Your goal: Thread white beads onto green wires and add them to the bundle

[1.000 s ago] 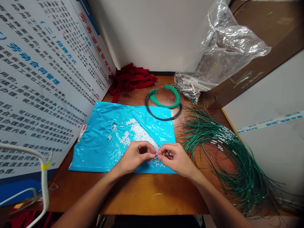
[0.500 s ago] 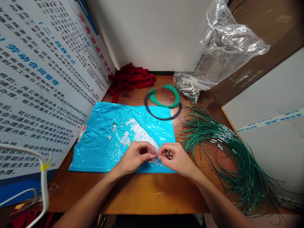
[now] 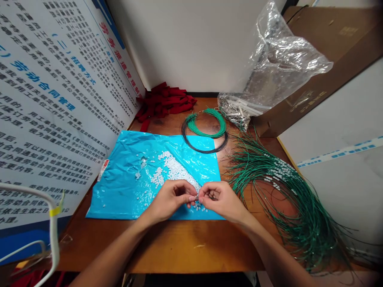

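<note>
My left hand (image 3: 175, 196) and my right hand (image 3: 218, 197) meet fingertip to fingertip over the near edge of a blue plastic bag (image 3: 116, 191). Both are closed in a pinch. What lies between the fingertips is tiny and mostly covered, so I cannot make it out. Just beyond the hands, small white beads (image 3: 177, 168) are spread in a heap on the bag, with some scattered to the left. To the right of my right hand lies a large bundle of green cords (image 3: 311, 215), with white beads (image 3: 279, 172) on its middle stretch.
Behind the bag sit a green cord coil (image 3: 220, 123) and a black cord coil (image 3: 203, 150). A pile of red fabric strips (image 3: 166, 101) lies at the back left. A clear plastic bag (image 3: 278, 67) leans on a brown carton (image 3: 305, 103). At left, a white cable (image 3: 54, 227) rises beside a printed panel.
The view has shifted very slightly. Both hands stay pinched together in nearly the same place, and the things on the table have not moved.
</note>
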